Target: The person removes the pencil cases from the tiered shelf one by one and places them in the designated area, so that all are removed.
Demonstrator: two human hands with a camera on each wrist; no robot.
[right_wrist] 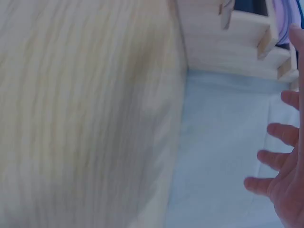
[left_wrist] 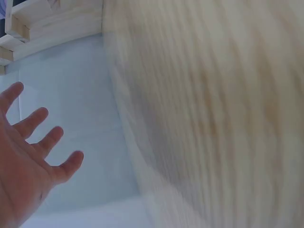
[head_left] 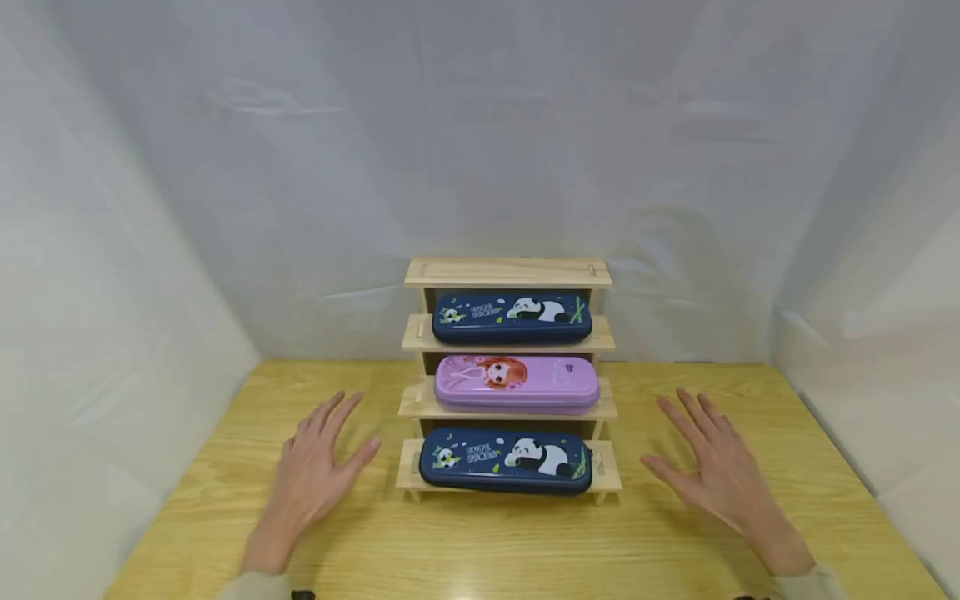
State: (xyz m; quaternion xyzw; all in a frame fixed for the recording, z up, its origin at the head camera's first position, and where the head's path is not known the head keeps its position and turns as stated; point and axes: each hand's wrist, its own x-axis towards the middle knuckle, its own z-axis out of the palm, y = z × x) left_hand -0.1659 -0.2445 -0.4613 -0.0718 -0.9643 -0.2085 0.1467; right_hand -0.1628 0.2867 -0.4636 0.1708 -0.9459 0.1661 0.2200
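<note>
In the head view a stepped wooden rack (head_left: 508, 272) carries three pencil cases, one on each of its lower shelves. The upper one is a dark blue panda pencil case (head_left: 487, 321). Below it lies a pink-purple pencil case (head_left: 540, 387) with a red-haired girl printed on it. On the lowest shelf is another dark blue panda pencil case (head_left: 480, 471). My left hand (head_left: 311, 467) is held left of the rack with fingers spread, apart from it. My right hand (head_left: 716, 467) mirrors it on the right side, also touching nothing.
The rack stands on a wood-grain table (head_left: 510, 550), near its back edge. Pale hanging sheets (head_left: 480, 150) enclose the table at the back and on both sides. The rack's top shelf holds no pencil case.
</note>
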